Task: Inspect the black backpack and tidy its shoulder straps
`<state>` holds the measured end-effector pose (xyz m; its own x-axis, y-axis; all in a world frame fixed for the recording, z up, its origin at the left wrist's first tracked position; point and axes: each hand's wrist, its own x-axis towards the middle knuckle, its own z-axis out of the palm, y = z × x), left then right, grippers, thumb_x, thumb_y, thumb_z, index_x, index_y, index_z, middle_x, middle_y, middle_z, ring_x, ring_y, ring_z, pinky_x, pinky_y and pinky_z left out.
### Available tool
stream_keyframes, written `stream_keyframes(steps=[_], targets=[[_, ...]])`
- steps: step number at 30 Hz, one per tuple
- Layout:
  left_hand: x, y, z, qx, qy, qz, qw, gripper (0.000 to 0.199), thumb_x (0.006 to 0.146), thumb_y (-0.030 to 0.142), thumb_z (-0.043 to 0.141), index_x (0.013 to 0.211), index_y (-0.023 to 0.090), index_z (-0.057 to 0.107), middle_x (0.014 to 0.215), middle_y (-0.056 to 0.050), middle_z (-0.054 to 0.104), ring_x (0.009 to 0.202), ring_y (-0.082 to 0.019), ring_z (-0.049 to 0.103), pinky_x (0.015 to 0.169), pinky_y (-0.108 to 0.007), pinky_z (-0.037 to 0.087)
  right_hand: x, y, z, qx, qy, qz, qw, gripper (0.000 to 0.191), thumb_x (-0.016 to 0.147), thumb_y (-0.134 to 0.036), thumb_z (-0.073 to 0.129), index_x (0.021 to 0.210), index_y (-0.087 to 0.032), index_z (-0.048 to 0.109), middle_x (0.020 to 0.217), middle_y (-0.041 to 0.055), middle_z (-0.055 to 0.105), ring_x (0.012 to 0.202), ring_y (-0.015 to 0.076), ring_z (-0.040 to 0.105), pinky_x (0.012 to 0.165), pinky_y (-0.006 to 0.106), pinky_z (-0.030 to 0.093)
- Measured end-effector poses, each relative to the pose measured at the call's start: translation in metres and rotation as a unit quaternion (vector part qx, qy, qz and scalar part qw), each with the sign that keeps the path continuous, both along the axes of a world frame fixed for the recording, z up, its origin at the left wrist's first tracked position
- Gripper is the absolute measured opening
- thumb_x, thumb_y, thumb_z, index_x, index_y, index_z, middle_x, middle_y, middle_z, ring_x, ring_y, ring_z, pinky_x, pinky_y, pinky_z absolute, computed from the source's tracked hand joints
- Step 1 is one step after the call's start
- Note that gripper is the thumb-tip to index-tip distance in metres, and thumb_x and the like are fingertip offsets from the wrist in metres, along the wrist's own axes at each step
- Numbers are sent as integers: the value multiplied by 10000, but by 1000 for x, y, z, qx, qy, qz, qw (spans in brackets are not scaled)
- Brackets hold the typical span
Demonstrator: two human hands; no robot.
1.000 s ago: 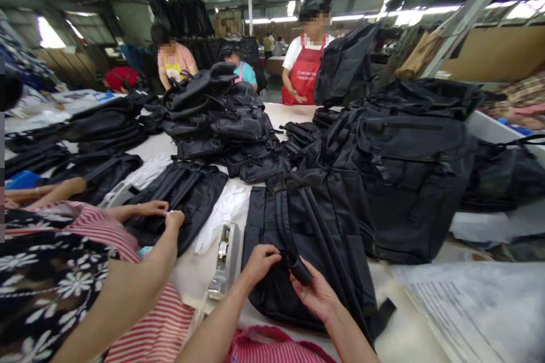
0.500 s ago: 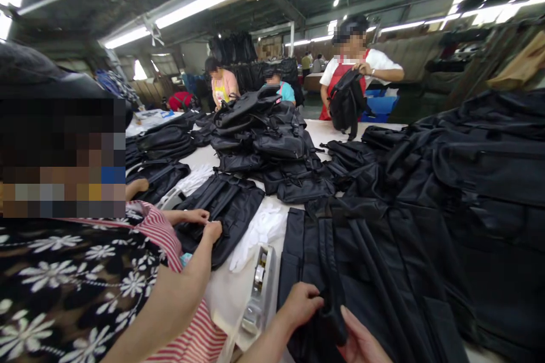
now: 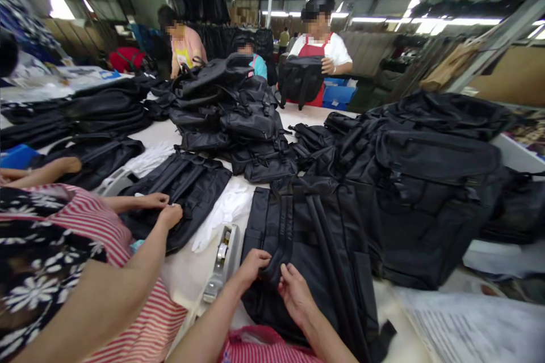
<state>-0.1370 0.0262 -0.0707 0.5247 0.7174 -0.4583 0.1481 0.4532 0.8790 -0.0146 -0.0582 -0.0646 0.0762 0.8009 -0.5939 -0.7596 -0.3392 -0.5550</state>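
A black backpack (image 3: 344, 227) lies flat in front of me, its shoulder straps facing up. My left hand (image 3: 255, 266) is closed at the lower end of the left black strap (image 3: 286, 227), fingers pinched on its edge. Just to the right, my right hand (image 3: 293, 289) pinches the same strap end between thumb and fingers. The two hands are a short gap apart. Left of the backpack stands a grey metal tape dispenser (image 3: 221, 261), beside white crumpled sheets (image 3: 225, 212).
Close on the left, a person in a striped apron (image 3: 145, 323) handles another black backpack (image 3: 208, 176). Black bags are piled at the centre (image 3: 251, 119) and right (image 3: 434, 181). Across the table a person in a red apron (image 3: 317, 48) holds a bag.
The view has swung right and down, showing more of the right side. Both hands remain at the strap end. The person across the table has turned the held bag.
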Motion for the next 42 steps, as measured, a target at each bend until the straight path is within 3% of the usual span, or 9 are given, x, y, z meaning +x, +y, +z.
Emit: stream_keyframes(steps=[7,13,16,21,25,28,34,38,42], targets=[[-7,0,12,-90,-13,-49,995,261,565,380,673,638,129,680,549,-2,598,570,-143,509,588,-264,361,-8,1,10,-26,-137,-14,990,310,603,-334,832,763,-169,624,552,-72,510,457,45,461,377,124,426],[-7,6,8,-136,16,-44,990,210,543,346,669,617,151,641,524,28,578,472,-101,456,518,-234,325,-7,3,10,-34,-195,19,980,304,595,-342,822,755,-169,630,585,-54,530,473,70,487,366,165,461],[-6,8,7,-145,36,-27,988,265,575,410,691,592,162,598,457,69,487,416,-76,375,480,-219,278,-6,1,7,-40,-215,34,975,303,595,-352,812,730,-173,608,572,-57,519,464,71,485,357,163,449],[-6,2,19,-137,35,-23,990,475,676,626,625,754,158,650,670,1,644,651,-145,570,589,-239,394,-7,4,7,-55,-264,52,961,300,625,-367,778,648,-196,532,498,-80,473,425,73,475,329,159,415],[-3,-5,24,-70,42,-18,996,437,570,473,780,812,125,674,714,-9,670,662,-155,579,614,-253,412,-5,10,10,-91,-274,99,952,289,645,-354,756,635,-201,511,442,-82,471,363,87,459,306,186,398],[-2,-6,22,-80,27,-22,996,420,531,426,794,774,110,663,642,2,640,578,-139,550,576,-254,399,5,9,16,-110,-243,141,953,275,642,-344,752,660,-195,521,451,-59,513,380,105,493,338,200,411],[-7,-7,31,-107,-22,-28,994,460,500,378,808,850,118,660,746,-23,679,660,-155,591,642,-263,436,28,10,29,-106,-195,144,964,320,739,-483,645,856,-189,596,782,31,663,613,107,594,489,201,443],[-6,-11,40,-70,-26,-23,997,365,529,291,778,825,122,645,740,-11,666,692,-155,586,660,-258,430,20,22,28,-84,-234,167,954,383,676,-519,716,772,-152,666,625,19,623,532,116,523,428,204,314],[-7,-14,41,-49,4,6,999,353,562,221,733,872,155,576,752,13,648,703,-144,589,666,-251,435,10,29,21,-56,-255,166,951,361,632,-478,756,756,-146,689,569,-8,611,523,105,497,487,224,329]])
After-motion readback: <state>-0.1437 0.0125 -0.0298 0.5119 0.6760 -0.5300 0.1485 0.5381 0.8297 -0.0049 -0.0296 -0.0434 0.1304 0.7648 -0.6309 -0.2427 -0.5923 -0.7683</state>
